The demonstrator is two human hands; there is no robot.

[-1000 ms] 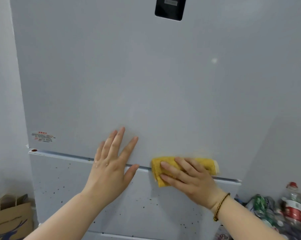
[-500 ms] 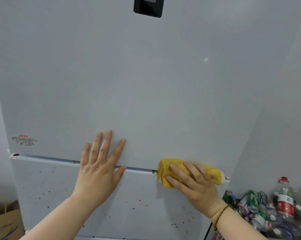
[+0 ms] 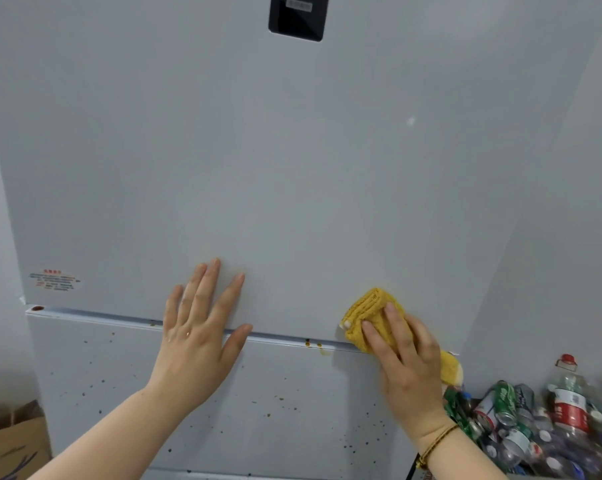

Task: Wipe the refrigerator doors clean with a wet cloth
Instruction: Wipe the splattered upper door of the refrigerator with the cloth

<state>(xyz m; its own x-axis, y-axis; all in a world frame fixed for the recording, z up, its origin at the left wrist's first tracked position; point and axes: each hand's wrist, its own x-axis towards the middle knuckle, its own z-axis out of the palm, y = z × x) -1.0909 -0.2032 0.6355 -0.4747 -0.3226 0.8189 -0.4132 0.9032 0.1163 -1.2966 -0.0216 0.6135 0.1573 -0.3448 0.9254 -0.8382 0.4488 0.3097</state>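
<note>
Partly hidden beneath the flat right hand [image 3: 408, 365], the folded yellow knitted cloth [image 3: 370, 306] covers the seam between the grey refrigerator doors [image 3: 292, 202]; the left hand [image 3: 199, 337] rests flat, fingers spread, well apart.

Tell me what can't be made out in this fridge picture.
Head view only:
Sticker on the upper door: print too small, blurred.
Yellow cloth: largely under the right hand; wetness unknowable.
Black panel: cut off by the top edge.
Paper bag: cut off at the bottom-left corner.
</note>
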